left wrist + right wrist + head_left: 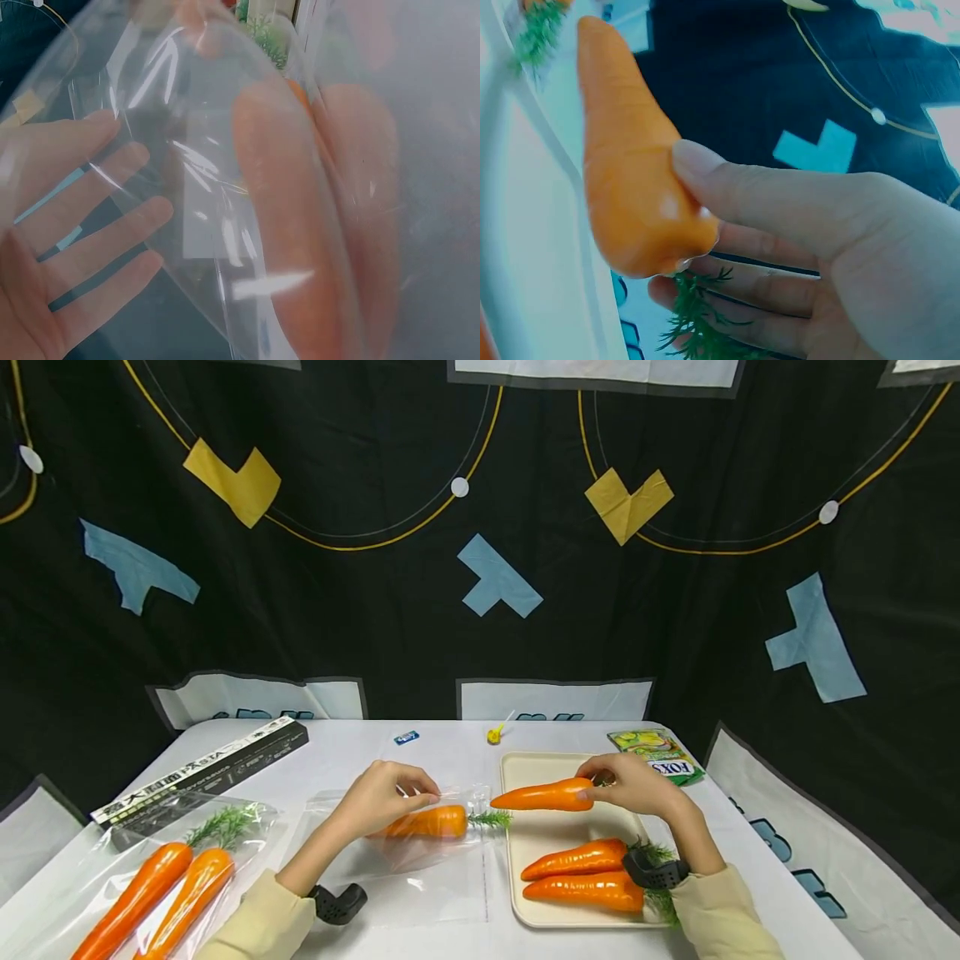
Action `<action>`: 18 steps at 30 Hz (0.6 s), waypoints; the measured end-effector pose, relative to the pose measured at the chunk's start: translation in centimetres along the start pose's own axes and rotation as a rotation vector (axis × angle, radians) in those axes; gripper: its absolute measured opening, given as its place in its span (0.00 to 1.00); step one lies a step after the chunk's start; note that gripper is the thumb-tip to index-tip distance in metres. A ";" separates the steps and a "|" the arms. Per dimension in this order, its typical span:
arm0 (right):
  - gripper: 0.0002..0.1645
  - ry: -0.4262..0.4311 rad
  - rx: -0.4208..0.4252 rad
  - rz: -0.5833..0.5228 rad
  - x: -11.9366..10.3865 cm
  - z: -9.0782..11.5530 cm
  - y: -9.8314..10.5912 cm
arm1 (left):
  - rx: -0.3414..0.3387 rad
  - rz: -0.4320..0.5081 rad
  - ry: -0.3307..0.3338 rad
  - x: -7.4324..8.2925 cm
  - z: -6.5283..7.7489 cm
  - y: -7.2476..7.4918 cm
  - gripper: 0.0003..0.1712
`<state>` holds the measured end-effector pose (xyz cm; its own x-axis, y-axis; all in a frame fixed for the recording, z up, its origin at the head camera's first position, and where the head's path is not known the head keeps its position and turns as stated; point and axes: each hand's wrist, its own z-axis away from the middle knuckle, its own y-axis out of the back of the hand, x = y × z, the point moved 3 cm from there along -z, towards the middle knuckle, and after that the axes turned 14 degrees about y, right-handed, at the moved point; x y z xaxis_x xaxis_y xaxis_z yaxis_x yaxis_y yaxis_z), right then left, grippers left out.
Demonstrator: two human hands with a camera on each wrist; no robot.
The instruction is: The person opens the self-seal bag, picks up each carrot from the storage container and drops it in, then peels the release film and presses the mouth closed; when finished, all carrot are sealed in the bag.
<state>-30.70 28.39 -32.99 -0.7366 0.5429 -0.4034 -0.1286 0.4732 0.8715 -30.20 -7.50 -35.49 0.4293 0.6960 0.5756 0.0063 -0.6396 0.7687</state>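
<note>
My left hand point(393, 795) pinches the upper film of a clear plastic bag point(442, 893) near its mouth, thumb against index. In the left wrist view its other fingers point(112, 232) spread out, seen through the film. One orange toy carrot point(442, 821) lies inside this bag, its green top pointing right. With thumb and fingers, my right hand point(633, 785) grips another carrot point(543, 795) by its thick leafy end, above the tray point(542, 767). That carrot's tip points left, towards the bag mouth. Two more carrots point(585, 891) rest on the tray.
A second clear bag point(258, 827) at front left holds two carrots point(191, 902). Behind it lies a long black box point(202, 772). At the back are a small blue packet point(407, 737), a yellow item point(494, 735) with a white stick, and a green pouch point(656, 753).
</note>
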 end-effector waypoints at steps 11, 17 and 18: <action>0.17 0.062 -0.039 0.009 -2.4 -1.9 -2.5 | 0.007 0.007 -0.031 0.2 0.0 -0.1 0.03; 0.16 0.077 -0.053 0.025 -3.7 -3.2 -4.5 | 0.025 0.009 -0.025 0.4 0.0 0.0 0.04; 0.17 0.076 -0.059 0.027 -3.8 -3.4 -4.9 | 0.022 0.010 -0.023 0.3 0.1 0.0 0.03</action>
<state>-29.49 21.65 -34.75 -0.7880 0.5000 -0.3592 -0.1450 0.4163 0.8976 -30.01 -7.25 -35.34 0.4501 0.6821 0.5763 0.0218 -0.6535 0.7566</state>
